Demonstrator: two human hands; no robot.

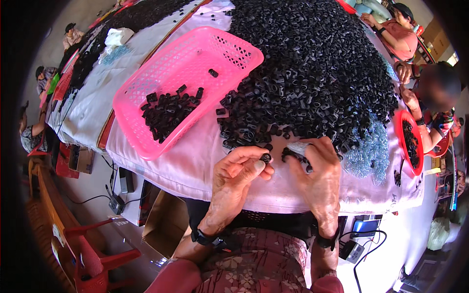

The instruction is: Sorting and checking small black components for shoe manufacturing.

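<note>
My left hand (234, 178) pinches a small black plastic part (265, 157) between thumb and fingers, over the near edge of the cloth-covered table. Just to its right, my right hand (320, 173) is curled, palm down. A pale grey piece (298, 147) shows at its fingertips; whether it is held or wrapped round a finger I cannot tell. Small dark parts (288, 155) lie under these fingers, partly hidden. Beyond both hands spreads a big heap of black plastic parts (308, 78). A pink perforated basket (141, 141) at the left contains a smaller pile of them.
Right of the heap lies a pile of bluish translucent bits (369, 154), then a red bowl (419, 163) of black parts. Co-workers sit at the right edge, one with hands (408, 93) near the heap. A red plastic stool (97, 261) stands on the floor lower left.
</note>
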